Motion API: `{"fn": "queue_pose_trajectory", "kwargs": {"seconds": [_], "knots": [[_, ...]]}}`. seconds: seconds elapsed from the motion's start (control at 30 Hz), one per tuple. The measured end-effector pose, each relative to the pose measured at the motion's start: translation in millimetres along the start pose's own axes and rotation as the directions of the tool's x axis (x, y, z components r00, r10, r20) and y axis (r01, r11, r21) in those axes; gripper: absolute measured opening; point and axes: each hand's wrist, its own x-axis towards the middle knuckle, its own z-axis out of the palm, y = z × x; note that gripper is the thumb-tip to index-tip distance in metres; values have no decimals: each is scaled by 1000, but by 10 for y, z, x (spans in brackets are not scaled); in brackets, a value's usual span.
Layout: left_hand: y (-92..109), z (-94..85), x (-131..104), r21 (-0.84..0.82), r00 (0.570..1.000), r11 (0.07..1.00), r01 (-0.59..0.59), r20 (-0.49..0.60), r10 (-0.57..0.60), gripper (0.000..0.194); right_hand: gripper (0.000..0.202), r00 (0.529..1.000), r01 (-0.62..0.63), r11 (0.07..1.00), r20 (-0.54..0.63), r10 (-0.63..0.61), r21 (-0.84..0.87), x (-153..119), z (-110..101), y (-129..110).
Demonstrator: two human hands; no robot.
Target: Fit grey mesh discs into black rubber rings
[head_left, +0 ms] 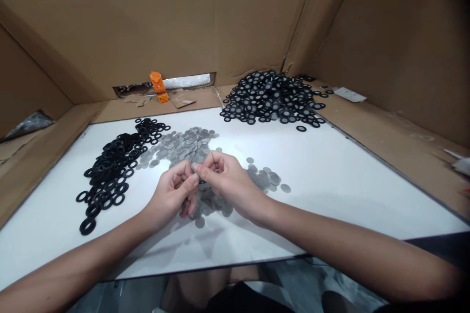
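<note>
My left hand and my right hand meet at the fingertips over the white board. Both are closed in a pinch around something small, mostly hidden by the fingers; a dark edge shows beneath them. Under and behind the hands lie loose grey discs, with more of these discs just right of my right hand. A heap of black rings spreads over the board to the left of my left hand.
At the back right is a large pile of black rings with grey centres. Cardboard walls surround the board. An orange packet stands by a slot in the back cardboard, and a white label lies at the right.
</note>
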Motion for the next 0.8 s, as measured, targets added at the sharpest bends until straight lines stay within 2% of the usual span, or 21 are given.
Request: {"fn": "queue_pose_trajectory", "kwargs": {"seconds": [0.17,0.4,0.6,0.7,0.8], "knots": [[0,-18,-6,-24,999,999,-22,-43,21,28,37,998,-32,999,55,32,1,2,-37,-17],[26,-35,-14,2,998,999,-48,-51,48,26,37,999,-18,1000,51,18,-4,1,-48,-21],[20,-80,-29,28,998,998,-54,-43,55,26,36,981,-144,989,137,138,39,9,-82,-22],[19,-86,-35,32,998,999,-44,-53,45,26,33,975,-158,987,153,160,-23,21,-99,-30],[24,-79,-43,59,996,998,-36,-75,40,27,27,978,-136,978,135,158,-157,27,-94,-42]]}}
